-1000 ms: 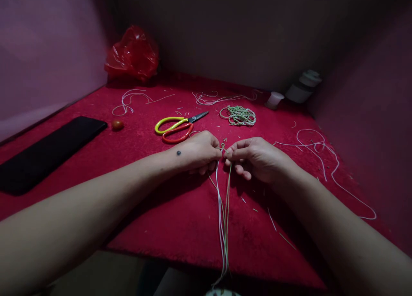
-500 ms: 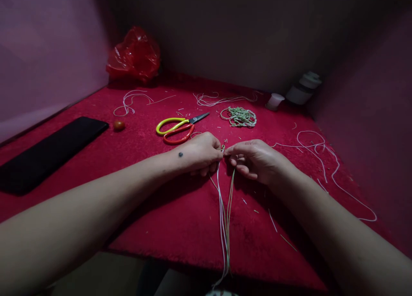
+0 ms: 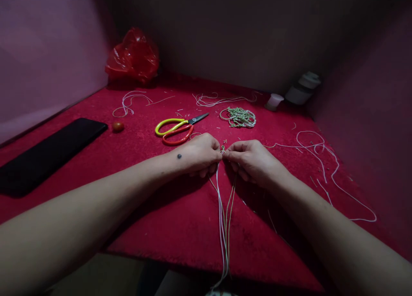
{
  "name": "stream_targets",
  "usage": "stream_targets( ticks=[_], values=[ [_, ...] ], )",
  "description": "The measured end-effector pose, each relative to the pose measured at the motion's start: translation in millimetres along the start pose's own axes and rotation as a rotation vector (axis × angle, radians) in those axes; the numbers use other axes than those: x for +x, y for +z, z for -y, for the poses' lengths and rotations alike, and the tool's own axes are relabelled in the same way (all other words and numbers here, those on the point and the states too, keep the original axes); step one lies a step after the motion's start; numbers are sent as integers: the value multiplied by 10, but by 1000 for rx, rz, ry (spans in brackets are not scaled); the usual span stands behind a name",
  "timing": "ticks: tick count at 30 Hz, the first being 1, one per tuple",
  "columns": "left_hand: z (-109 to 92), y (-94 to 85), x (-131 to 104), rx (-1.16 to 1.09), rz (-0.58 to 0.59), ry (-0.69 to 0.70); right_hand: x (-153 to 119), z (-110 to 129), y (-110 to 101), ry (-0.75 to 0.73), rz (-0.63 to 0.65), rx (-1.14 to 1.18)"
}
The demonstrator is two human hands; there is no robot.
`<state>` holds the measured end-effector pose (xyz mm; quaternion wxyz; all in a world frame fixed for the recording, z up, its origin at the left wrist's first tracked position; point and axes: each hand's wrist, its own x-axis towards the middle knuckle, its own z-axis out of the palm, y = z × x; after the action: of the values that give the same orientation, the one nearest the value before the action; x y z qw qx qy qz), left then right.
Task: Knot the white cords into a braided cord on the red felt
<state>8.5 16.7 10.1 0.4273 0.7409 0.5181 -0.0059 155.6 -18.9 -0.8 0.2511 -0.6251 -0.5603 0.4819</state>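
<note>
Several thin white and green cords [image 3: 221, 218] hang from between my hands down over the front edge of the red-covered table. A small knotted loop [image 3: 222, 148] shows at their top end. My left hand [image 3: 206, 153] is closed, thumb and forefinger pinching the cords just left of the loop. From the other side my right hand [image 3: 246, 158] pinches the cords close to the loop, its fingertips nearly touching the left ones. The fingertips hide the exact crossing of the strands. Beyond my left hand lie scissors [image 3: 177, 131] with one yellow and one red handle.
A coiled green-and-white braided cord [image 3: 240, 117] lies past the hands. Loose white thread [image 3: 336, 167] curls at right. A dark flat case [image 3: 51, 152], a small reddish-brown ball [image 3: 118, 126], a red plastic bag [image 3: 133, 58], a white spool [image 3: 274, 101] and a bottle [image 3: 302, 89] surround the work.
My right hand's thumb and fingers have closed together at the loop, and its lower fingers have curled in. The green strands beneath it have shifted slightly. My left hand keeps its pinch.
</note>
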Motion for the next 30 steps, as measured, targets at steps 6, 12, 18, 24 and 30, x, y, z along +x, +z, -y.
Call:
stream_targets(
  ticks=[6, 12, 18, 24, 30],
  values=[
    [-10, -3, -4, -13, 8, 9, -22, 46, 2, 16, -4, -39],
    [-23, 0, -19, -46, 16, 0, 17, -43, -25, -16, 35, 26],
    [42, -111, -44, -171, 116, 49, 57, -108, -55, 11, 60, 56],
    [66, -291, -128, -49, 103, 103, 19, -45, -73, 30, 62, 3],
    [61, -325, -138, 45, 25, 132, -15, 0, -62, 8, 49, -5]
  ],
)
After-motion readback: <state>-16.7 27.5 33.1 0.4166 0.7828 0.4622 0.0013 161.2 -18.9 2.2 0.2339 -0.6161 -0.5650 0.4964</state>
